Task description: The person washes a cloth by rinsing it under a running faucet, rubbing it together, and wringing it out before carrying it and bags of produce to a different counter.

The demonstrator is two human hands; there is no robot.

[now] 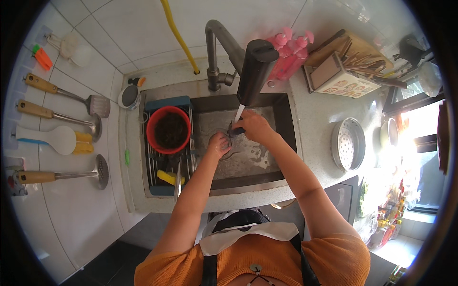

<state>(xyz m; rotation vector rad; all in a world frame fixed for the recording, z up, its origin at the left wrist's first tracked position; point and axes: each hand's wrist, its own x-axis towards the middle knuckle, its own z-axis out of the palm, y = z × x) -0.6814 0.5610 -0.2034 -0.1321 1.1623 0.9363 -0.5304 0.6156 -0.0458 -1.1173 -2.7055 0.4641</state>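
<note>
Both my hands are over the metal sink basin (267,171), under the faucet's dark pull-out head (259,66). A white stream of water (239,113) falls beside my right hand (255,126), whose fingers are closed round a small dark piece (235,130); its kind is unclear. My left hand (219,144) is curled at a clear, round-rimmed vessel (228,138), which looks like a glass and is partly hidden by the fingers. The dark piece meets the vessel's edge between the two hands. Shallow water and whitish foam lie on the basin floor.
On the rack left of the basin stand a red bowl (150,137) with dark contents and a yellow sponge (167,178). Pink pump bottles (292,59), a utensil holder (344,78) and a metal steamer tray (348,144) are on the counter. Utensils, including a spatula (98,105), hang at left.
</note>
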